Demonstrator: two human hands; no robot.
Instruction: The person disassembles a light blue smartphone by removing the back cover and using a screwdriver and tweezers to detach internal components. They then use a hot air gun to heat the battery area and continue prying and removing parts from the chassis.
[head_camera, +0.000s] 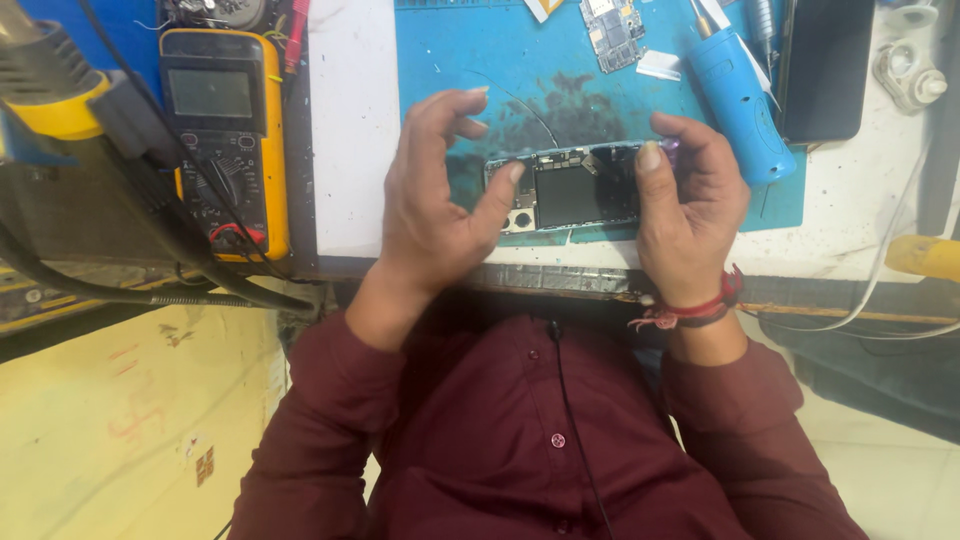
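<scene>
An opened phone body (572, 190) with its insides showing lies on a blue work mat (520, 60) near the table's front edge. My left hand (435, 200) rests at its left end, thumb pressing on the frame, the other fingers lifted and curled. My right hand (692, 210) grips the right end, thumb on top of the frame and fingers wrapped behind. A red thread band circles my right wrist.
A yellow multimeter (222, 120) with dark leads stands at the left. A blue handheld tool (738, 100), a loose circuit board (612, 32) and a dark phone screen (828, 68) lie at the back. A thin wire curves over the mat. The white table top (352, 120) borders the mat.
</scene>
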